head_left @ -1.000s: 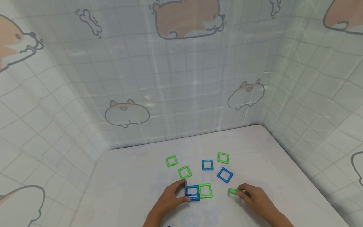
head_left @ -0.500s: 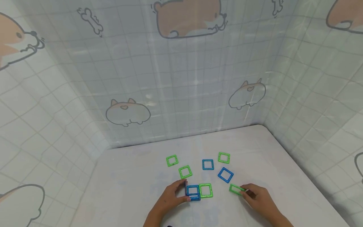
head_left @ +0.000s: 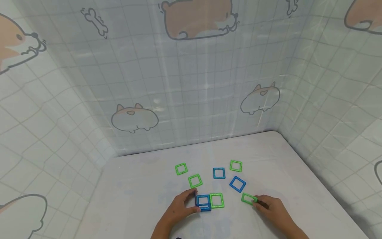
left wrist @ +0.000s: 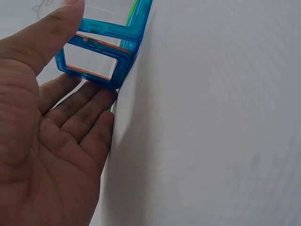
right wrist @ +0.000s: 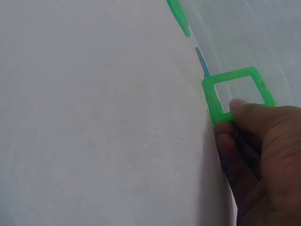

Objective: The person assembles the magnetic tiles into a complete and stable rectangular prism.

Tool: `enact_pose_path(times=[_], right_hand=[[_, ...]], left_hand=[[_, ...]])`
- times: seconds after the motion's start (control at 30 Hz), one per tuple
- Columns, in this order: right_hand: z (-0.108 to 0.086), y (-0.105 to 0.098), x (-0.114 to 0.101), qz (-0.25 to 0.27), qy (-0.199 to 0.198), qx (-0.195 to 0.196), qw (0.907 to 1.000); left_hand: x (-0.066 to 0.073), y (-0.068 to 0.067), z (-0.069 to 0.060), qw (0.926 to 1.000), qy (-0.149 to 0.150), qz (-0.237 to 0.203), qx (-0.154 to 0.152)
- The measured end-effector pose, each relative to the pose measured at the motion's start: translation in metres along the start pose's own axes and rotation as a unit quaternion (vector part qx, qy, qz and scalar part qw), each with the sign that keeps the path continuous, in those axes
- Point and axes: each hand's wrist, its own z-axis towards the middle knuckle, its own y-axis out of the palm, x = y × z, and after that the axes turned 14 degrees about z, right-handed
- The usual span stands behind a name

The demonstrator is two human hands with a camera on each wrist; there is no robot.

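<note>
My left hand (head_left: 178, 206) grips blue magnetic tiles (left wrist: 120, 59) standing upright and joined at an angle, thumb on the near one and fingers behind the other. Beside them, flat on the table, a green square tile (head_left: 216, 200) touches the blue group on its right. My right hand (head_left: 273, 209) pinches a green square tile frame (right wrist: 210, 96) between thumb and fingers, tilted up. That held tile is apart from the blue group, to its right. The right wrist view shows the pinched edge partly covered by the thumb.
Loose on the white table (head_left: 143, 186) behind the hands lie two blue tiles, one nearer (head_left: 237, 184) and one farther (head_left: 219, 168), and several green tiles, one at the right (head_left: 236, 161). Tile-patterned curtain walls (head_left: 191, 126) surround the table's back and sides.
The green tile in my right hand has turned so more of its square face shows, and the hand has shifted slightly right. My left hand holds the blue tiles in place.
</note>
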Motion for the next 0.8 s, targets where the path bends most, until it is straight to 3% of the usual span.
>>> enact_pose_path(times=[0.3,0.8], right_hand=[[-0.002,0.017,-0.006,-0.004,-0.035,-0.060,0.9975],[0.005,0.049,-0.029,-0.039,-0.102,-0.141,0.9840]], left_hand=[[-0.001,0.000,-0.001,0.9999,0.011,-0.005,-0.004],[-0.002,0.001,-0.001,1.0000,-0.002,-0.006,-0.005]])
